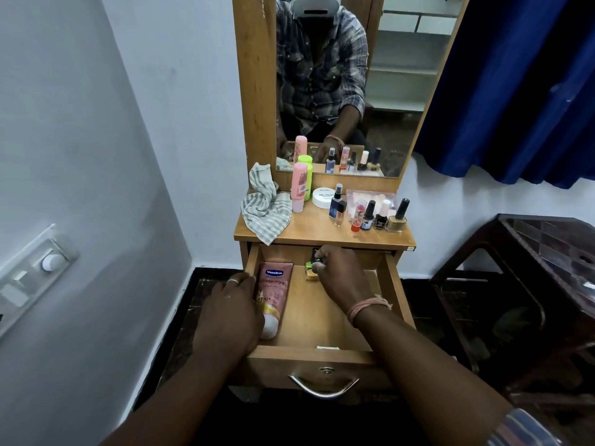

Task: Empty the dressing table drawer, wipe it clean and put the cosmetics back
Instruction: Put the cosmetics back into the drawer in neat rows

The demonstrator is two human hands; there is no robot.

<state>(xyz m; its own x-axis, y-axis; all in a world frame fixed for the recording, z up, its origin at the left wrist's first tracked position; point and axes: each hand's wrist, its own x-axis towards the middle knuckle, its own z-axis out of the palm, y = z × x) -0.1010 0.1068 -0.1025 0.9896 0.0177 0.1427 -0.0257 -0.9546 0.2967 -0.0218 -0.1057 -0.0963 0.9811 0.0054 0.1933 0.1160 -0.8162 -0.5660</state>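
bench (322,233) top is packed with bottles, drawer (325,317) pulled out with bare floor mid-right. left hand (230,312) grip wraps the pink tube (273,297) by the left wall; right hand (338,275) pinches a small bottle (317,256) at the back.

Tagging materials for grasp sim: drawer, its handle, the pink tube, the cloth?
Drawer: wood-look board, matte, visible grain. Handle: metal, shiny highlights. Tube: soft plastic, glossy print, probably squeezable. Cloth: woven fabric, striped, crumpled.

Pink Vaseline tube (274,294) with blue logo lying in tan wooden drawer (322,317). Grey-and-white striped cloth (265,207) draping over tabletop. Pink bottle (299,185) standing before lime-green one (308,178). Black-capped nail polishes (383,215) showing gold, dark shades. Blue curtain (515,91) hanging beside mirror.
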